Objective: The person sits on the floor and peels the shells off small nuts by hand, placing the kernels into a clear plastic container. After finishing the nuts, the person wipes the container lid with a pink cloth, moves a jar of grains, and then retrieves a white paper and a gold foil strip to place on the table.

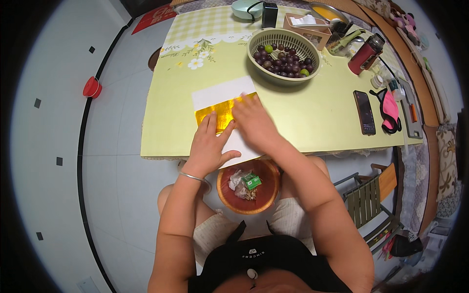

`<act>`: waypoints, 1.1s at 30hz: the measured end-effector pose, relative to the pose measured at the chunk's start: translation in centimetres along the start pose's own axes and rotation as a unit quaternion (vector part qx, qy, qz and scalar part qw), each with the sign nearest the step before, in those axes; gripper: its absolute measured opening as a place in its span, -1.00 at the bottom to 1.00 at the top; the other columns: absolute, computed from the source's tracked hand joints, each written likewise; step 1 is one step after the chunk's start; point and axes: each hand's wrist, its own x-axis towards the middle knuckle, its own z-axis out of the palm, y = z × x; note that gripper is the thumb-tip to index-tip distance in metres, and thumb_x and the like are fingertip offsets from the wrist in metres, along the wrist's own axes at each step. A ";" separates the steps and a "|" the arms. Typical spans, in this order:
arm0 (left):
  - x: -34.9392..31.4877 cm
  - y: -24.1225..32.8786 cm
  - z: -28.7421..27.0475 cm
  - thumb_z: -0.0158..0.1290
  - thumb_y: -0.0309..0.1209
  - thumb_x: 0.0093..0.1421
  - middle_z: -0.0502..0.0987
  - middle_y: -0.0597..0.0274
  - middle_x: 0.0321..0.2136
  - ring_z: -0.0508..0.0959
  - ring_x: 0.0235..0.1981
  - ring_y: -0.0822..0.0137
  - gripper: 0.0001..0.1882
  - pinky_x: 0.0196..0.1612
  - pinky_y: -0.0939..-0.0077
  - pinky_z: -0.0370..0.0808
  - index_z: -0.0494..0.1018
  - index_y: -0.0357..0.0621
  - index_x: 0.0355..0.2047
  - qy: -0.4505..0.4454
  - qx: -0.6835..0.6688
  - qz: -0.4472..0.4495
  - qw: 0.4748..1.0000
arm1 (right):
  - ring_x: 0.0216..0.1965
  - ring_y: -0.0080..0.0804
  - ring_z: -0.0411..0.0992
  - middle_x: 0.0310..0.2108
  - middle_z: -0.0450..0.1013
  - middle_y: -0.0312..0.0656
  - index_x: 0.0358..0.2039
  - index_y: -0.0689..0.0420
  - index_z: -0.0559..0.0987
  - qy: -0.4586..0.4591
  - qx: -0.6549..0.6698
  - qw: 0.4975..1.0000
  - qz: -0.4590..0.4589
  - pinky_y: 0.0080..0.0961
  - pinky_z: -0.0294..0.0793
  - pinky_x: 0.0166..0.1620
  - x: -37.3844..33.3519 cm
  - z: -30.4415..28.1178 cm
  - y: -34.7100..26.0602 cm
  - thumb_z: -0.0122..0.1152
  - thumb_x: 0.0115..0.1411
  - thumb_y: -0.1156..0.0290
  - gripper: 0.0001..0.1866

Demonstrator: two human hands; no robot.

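A white sheet of paper with a shiny gold foil panel [222, 113] lies at the table's near edge, its lower end at the edge. My left hand [207, 144] rests flat on the sheet's lower left, fingers stretched onto the gold and the thumb spread away. Across the right part of the gold lies my right hand [254, 119], palm down, its fingertips near the panel's upper right edge and slightly blurred. Neither hand lifts the sheet. Part of the gold and the white is hidden under the hands.
A basket [254, 58] of grapes stands beyond the sheet. To the right are a phone [364, 112], a pink and black strapped item [390, 110] and a red thermos [366, 54]. Between my knees, a reddish round bin [227, 195] holds scraps. A folding chair [366, 202] stands at right.
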 end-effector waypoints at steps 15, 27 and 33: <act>-2.9 -1.2 -0.3 0.07 0.28 0.01 -0.10 -0.32 0.33 -0.14 0.39 -0.13 0.05 0.33 -0.18 -0.16 0.05 -0.15 0.34 -0.051 -0.012 -0.079 0.996 | 0.43 -0.11 -0.21 0.38 -0.13 0.11 0.32 0.33 0.04 -0.188 0.027 0.978 0.089 -0.22 -0.18 0.40 -3.7 -2.3 0.6 0.05 0.17 -0.20 -0.03; -1.7 -1.8 -0.3 0.13 0.15 0.03 0.25 -0.22 0.16 0.19 0.22 -0.14 -0.26 0.24 -0.08 0.08 0.43 -0.13 0.06 0.064 -0.073 -0.085 0.992 | 0.34 -0.04 0.04 0.30 0.10 0.13 0.24 0.35 0.19 -0.194 0.045 0.972 0.125 -0.27 0.05 0.34 -1.9 -4.7 -0.3 0.26 0.12 0.06 -0.15; -0.7 -2.5 0.3 0.19 -0.06 0.04 0.38 -0.08 -0.05 0.33 0.04 -0.05 -0.54 0.08 0.08 0.23 0.52 -0.12 -0.18 0.150 -0.109 -0.091 0.978 | -0.02 -0.14 0.49 -0.03 0.48 0.08 0.01 0.26 0.51 0.055 0.195 0.974 0.099 -0.34 0.46 0.04 -1.2 -9.5 -0.5 0.26 0.15 0.30 -0.55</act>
